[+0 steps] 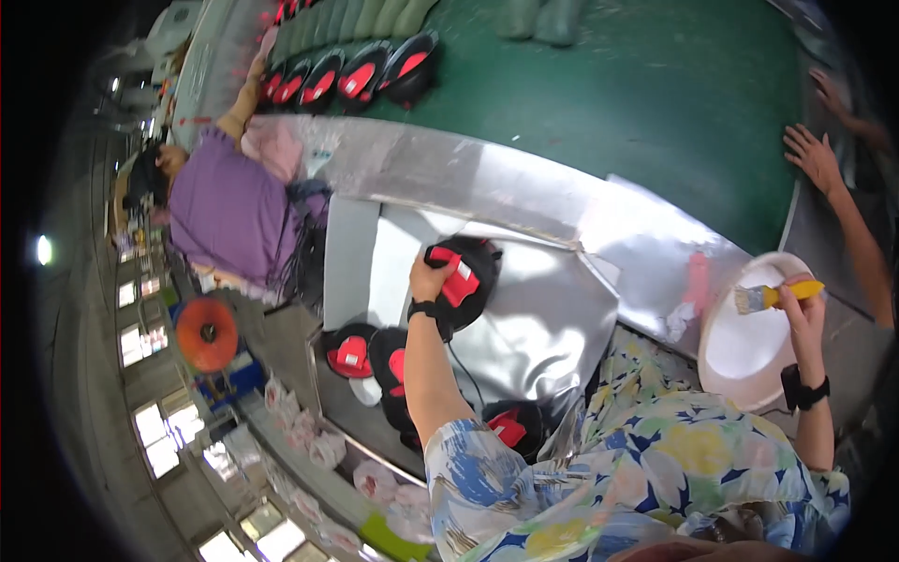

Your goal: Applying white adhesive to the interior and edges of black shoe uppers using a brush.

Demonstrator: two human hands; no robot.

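My left hand [430, 279] is closed on a black shoe [480, 270] with a red inner part and a small white label, held over the silvery sheet-covered worktop. In my right hand [803, 314] is a paintbrush [770, 297] with a yellow handle and pale bristles, fingers pinched round the handle. The brush hangs over a white oval bowl [719, 389] whose inside is bright white. Several similar shoes lie left of and below my left forearm, among them one with red inside [349, 356] and another near my body [508, 428].
Beyond a metal ledge [552, 183] runs a green conveyor belt [655, 103] carrying black-and-red shoes [361, 77] and green foot-shaped forms [375, 17]. A person in purple [225, 208] reaches over it at left. Another person's hand [815, 159] rests at its right edge. An orange fan [207, 334] stands left.
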